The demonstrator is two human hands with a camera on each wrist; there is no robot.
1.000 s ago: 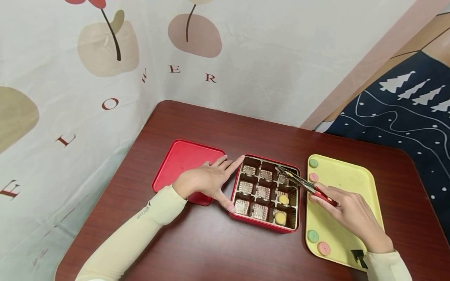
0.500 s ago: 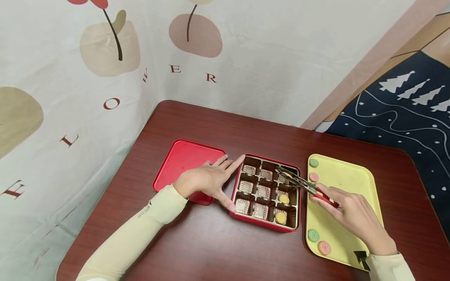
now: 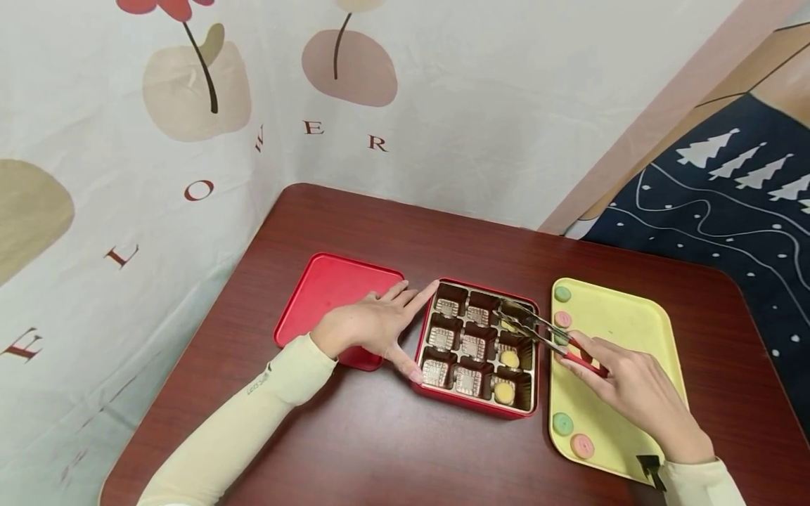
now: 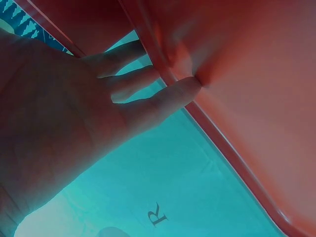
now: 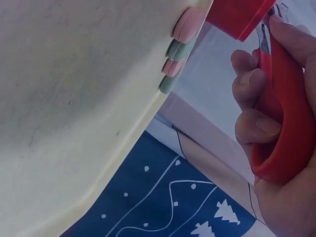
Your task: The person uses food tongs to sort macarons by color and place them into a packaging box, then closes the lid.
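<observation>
My right hand [image 3: 633, 379] grips a pair of tongs [image 3: 585, 358] by red handles, also seen close up as a red handle [image 5: 298, 118] in the right wrist view. In the head view the metal tips stand apart inside the far right compartment of a red box [image 3: 481, 409] with a gold-brown divided insert. A yellow macaron [image 3: 508, 325] lies between or under the tips, partly hidden. Two more yellow macarons fill the same column, a middle one [image 3: 510, 358] and a near one [image 3: 504, 392]. My left hand [image 3: 373, 325] spreads straight fingers, index and thumb at the box's left edge.
A red lid [image 3: 342, 281] lies left of the box, under my left hand. On the right, a yellow tray [image 3: 620, 330] bears pink and green macarons along its left edge, such as a green one [image 3: 562, 424] and a pink one [image 3: 582, 446]. A black piece [image 3: 650, 469] is at the tray's near edge.
The tongs' tips have spread apart over the far right compartment, where a yellow macaron now shows more plainly. The left hand stays in place at the box.
</observation>
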